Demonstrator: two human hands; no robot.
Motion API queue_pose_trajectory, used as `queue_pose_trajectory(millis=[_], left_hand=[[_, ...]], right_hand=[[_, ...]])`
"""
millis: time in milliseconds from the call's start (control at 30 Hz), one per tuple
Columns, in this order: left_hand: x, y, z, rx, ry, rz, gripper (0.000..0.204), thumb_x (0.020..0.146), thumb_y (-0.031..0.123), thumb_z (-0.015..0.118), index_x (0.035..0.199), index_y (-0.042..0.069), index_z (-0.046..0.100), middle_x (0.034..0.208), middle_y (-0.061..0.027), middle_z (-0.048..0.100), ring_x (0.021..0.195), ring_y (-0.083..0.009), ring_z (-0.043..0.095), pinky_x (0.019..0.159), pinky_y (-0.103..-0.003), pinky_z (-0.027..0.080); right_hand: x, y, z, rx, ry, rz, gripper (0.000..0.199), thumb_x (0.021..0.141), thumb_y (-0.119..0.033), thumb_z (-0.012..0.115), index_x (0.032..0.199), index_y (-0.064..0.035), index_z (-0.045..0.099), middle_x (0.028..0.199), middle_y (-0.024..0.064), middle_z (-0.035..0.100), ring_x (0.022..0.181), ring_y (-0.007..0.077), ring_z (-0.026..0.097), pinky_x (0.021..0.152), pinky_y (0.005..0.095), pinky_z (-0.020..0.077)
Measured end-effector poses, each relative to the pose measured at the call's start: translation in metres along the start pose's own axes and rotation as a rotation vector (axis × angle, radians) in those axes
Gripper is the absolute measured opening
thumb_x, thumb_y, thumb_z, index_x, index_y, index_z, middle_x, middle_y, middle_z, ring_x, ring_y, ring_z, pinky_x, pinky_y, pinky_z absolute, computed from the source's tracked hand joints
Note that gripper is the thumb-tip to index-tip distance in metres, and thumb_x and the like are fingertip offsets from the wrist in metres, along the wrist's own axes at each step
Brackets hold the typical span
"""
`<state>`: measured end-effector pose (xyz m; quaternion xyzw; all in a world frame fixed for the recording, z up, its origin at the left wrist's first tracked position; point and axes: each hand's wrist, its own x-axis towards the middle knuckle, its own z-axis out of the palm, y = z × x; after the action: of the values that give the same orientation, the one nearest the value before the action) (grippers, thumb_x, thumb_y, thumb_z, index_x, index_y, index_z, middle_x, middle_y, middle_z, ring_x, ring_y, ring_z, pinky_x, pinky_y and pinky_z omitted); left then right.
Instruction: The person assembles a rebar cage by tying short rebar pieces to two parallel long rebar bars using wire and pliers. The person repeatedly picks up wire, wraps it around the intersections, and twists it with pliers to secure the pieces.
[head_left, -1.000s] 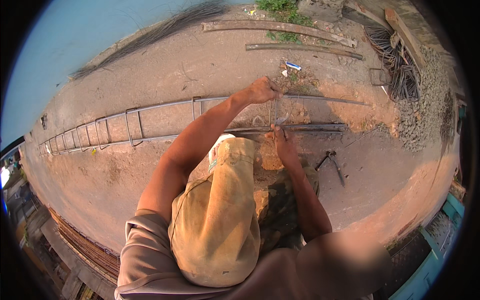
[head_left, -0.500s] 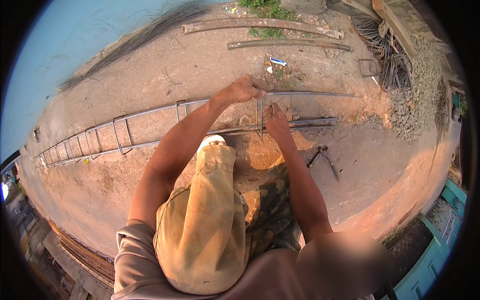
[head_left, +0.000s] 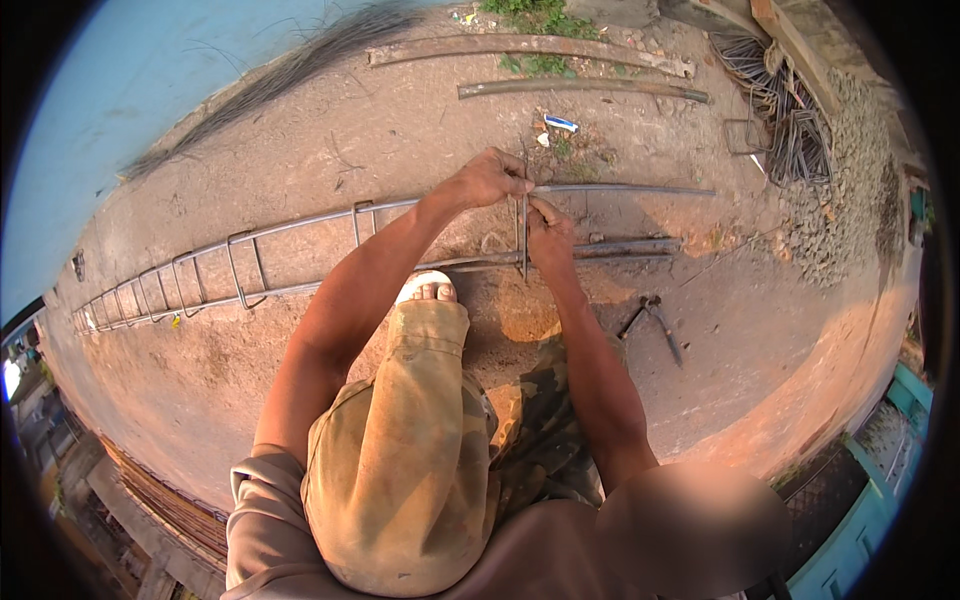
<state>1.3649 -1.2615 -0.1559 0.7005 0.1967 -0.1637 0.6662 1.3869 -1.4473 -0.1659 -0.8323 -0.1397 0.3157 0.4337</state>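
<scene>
A long rebar cage (head_left: 228, 272) lies on the ground, running from the far left to in front of me, with several stirrups spaced along its bars. At its upper bar, my left hand (head_left: 490, 179) is closed with the fingertips on the corner of a steel stirrup (head_left: 523, 245). Just below and to the right, my right hand (head_left: 551, 235) is closed, its thumb and fingertips at the same corner; what they pinch is too small to make out. A thin dark wire end sticks up above the joint. Dark pincers (head_left: 653, 322) lie open on the ground to the right.
My foot (head_left: 432, 290) is beside the lower bar. Beyond the cage lie two long boards (head_left: 530, 46), a bundle of thin wire (head_left: 270, 85) along the blue wall and a small blue-white packet (head_left: 561, 124). A stack of stirrups (head_left: 800, 140) and gravel (head_left: 845, 190) are at the far right.
My right hand has moved up and left to the stirrup's corner, meeting my left fingertips. A thin wire end now shows above the joint. My left hand has stayed in place.
</scene>
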Motion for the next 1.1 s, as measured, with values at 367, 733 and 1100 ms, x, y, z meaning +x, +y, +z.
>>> queue_pose_trajectory(millis=[367, 733, 1100], left_hand=[[-0.010, 0.014, -0.006, -0.113, -0.012, -0.105, 0.026, 0.091, 0.027, 0.065, 0.089, 0.002, 0.069, 0.072, -0.0038, 0.061, 0.060, -0.0101, 0.051, 0.054, -0.025, 0.039], [0.004, 0.016, -0.024, -0.237, -0.292, -0.253, 0.030, 0.085, 0.021, 0.073, 0.103, 0.000, 0.062, 0.079, -0.0049, 0.062, 0.066, -0.0121, 0.054, 0.053, -0.025, 0.039], [0.026, 0.003, -0.039, -0.089, -0.578, -0.294, 0.045, 0.072, 0.018, 0.083, 0.104, -0.001, 0.059, 0.083, -0.0055, 0.061, 0.068, -0.0129, 0.056, 0.054, -0.025, 0.043]], right_hand=[[-0.017, -0.012, 0.005, -0.018, 0.017, -0.142, 0.043, 0.101, -0.028, 0.047, 0.131, 0.0019, 0.054, 0.116, 0.0291, 0.061, 0.114, 0.0427, 0.058, 0.093, 0.0451, 0.0469], [-0.010, 0.004, 0.004, -0.056, -0.001, -0.230, 0.037, 0.100, -0.024, 0.046, 0.123, 0.0042, 0.055, 0.112, 0.0292, 0.058, 0.104, 0.0467, 0.056, 0.087, 0.0488, 0.0465], [-0.002, 0.005, -0.008, -0.068, -0.055, -0.324, 0.033, 0.098, -0.024, 0.050, 0.117, 0.0011, 0.059, 0.106, 0.0203, 0.063, 0.095, 0.0407, 0.062, 0.081, 0.0457, 0.0493]])
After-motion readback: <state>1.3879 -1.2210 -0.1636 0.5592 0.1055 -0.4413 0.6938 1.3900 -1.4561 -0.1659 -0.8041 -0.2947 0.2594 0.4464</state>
